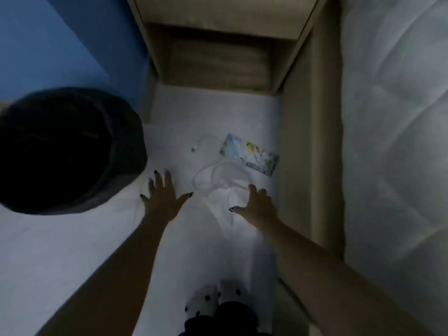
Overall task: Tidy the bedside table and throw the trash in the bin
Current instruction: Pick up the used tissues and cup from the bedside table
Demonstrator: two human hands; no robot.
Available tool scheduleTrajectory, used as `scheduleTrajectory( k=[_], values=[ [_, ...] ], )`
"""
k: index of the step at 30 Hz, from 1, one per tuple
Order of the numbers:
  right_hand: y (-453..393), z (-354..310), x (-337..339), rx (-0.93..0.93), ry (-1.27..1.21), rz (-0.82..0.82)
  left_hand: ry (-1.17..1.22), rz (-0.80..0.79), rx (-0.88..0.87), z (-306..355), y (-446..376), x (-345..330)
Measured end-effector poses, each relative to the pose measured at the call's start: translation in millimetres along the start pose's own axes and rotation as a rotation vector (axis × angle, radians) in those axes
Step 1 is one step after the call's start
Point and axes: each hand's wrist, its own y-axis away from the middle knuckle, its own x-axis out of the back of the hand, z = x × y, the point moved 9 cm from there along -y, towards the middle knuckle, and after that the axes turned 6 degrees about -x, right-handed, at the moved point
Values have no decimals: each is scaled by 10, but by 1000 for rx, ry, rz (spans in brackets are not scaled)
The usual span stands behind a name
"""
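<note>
While the head camera looks steeply down, both bare arms reach forward over a white floor [72, 251] in dim, blurred light. The left hand [163, 194] is spread wide, fingers straight and splayed, dark nails showing, and it grips nothing; whether the palm touches the floor cannot be told. To its left stands a round black bin [65, 151], its dark opening facing the camera, the left fingertips just beside its rim.

The right hand [255, 204] reaches toward a crumpled white tissue [223, 202] lying on the floor (the blur makes its outline hard to follow). Its fingers are loosely spread and bent down over the tissue's right edge, with the thumb pointing left; whether they press on it or merely hover cannot be told, and they do not plainly pinch it.

Beyond the tissue a thin white cable [208, 166] loops across the floor, one end with a small plug lying toward the bin side. Just beside the cable, further right, lies a flat colourful packet [249, 155], tilted, near the wooden bed frame [312, 141]. A wooden bedside table [218, 59] stands at the top, between the blue wall [48, 40] and the white quilted mattress [397, 141]. Spotted slippers [211, 299] show at the bottom edge.
</note>
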Motion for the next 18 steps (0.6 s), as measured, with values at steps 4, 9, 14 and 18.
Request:
scheduleTrajectory(
  k=[4, 9, 14, 18],
  values=[
    [-371, 169, -514, -116, 10, 7, 46, 75, 130, -482, -378, -295],
    [-504, 172, -854, -76, -19, 39, 126, 107, 132, -671, -486, -529],
    [-362, 189, -664, -69, -15, -5, 105, 134, 93, -547, -242, -317],
    [155, 143, 100, -69, -5, 9, 111, 114, 82, -201, 263, 338]
  ],
)
